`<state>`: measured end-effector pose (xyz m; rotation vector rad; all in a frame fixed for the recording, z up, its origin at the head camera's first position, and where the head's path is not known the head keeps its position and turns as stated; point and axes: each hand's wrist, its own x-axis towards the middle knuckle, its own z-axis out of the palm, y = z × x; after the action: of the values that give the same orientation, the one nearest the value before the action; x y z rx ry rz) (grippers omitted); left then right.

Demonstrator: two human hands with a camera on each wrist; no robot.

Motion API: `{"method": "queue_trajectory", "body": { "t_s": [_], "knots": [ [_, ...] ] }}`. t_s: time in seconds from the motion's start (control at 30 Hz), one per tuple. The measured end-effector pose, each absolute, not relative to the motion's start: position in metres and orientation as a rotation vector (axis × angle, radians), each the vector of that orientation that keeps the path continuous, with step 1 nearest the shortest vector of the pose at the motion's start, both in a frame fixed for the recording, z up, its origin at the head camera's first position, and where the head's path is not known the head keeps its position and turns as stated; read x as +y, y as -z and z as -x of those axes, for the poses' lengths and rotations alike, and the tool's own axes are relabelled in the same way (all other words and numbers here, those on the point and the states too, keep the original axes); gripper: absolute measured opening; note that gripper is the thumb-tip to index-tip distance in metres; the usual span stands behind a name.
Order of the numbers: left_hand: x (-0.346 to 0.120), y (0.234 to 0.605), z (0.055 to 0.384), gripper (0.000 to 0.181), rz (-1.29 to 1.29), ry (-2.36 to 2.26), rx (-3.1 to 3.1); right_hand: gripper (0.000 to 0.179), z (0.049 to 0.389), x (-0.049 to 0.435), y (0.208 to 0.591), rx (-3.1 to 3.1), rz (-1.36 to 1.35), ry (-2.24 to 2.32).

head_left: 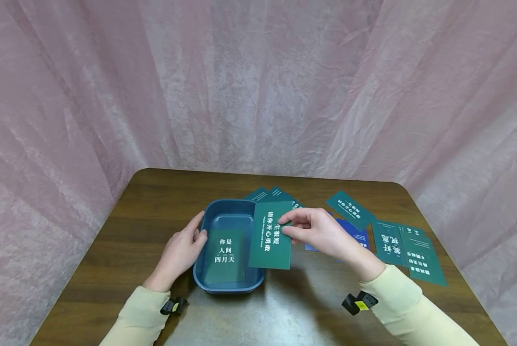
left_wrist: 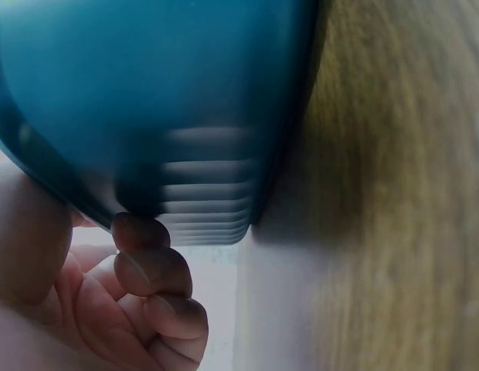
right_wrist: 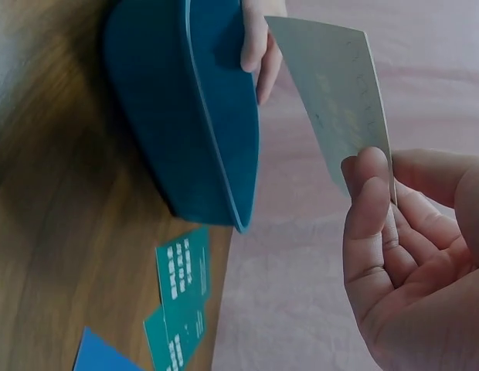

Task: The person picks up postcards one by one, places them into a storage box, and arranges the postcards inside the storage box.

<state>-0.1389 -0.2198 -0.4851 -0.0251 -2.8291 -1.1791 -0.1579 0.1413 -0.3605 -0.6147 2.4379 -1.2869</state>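
My left hand (head_left: 181,252) grips the left rim of a blue plastic bin (head_left: 228,290); in the left wrist view its fingers (left_wrist: 151,270) are curled against the bin's outer wall. Inside the bin lies a green card (head_left: 224,271) with white lettering. My right hand (head_left: 316,230) pinches another green card (head_left: 270,257) by its right edge, thumb on one side and fingers on the other. That card overlaps the bin's right rim in the head view. Seen from the right wrist, it is raised above the rim and its pale back (right_wrist: 332,85) shows.
Behind the bin lie two green cards (head_left: 280,194). To the right are a single green card (head_left: 351,210), a blue card (head_left: 355,233) partly hidden by my right hand, and an overlapping green group (head_left: 388,242). A pink curtain (head_left: 258,96) hangs behind the wooden table (head_left: 163,192).
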Motion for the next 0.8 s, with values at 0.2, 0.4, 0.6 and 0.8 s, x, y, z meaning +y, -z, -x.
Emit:
{"method": "queue_trajectory", "body": {
  "t_s": [0.2, 0.4, 0.6, 0.8],
  "knots": [
    [-0.220, 0.485, 0.139, 0.060, 0.032, 1.181, -2.825, 0.025, 0.160, 0.126, 0.366, 2.381, 0.623, 1.308],
    [-0.220, 0.486, 0.139, 0.060, 0.032, 1.185, -2.825, 0.023, 0.163, 0.113, 0.372, 2.317, 0.656, 1.346],
    [-0.221, 0.486, 0.140, 0.059, 0.038, 1.186, -2.825, 0.021, 0.168, 0.101, 0.377, 2.278, 0.665, 1.373],
    [-0.222, 0.487, 0.140, 0.060, 0.044, 1.186, -2.825, 0.020, 0.172, 0.089, 0.381, 2.283, 0.677, 1.366]
  ]
}}
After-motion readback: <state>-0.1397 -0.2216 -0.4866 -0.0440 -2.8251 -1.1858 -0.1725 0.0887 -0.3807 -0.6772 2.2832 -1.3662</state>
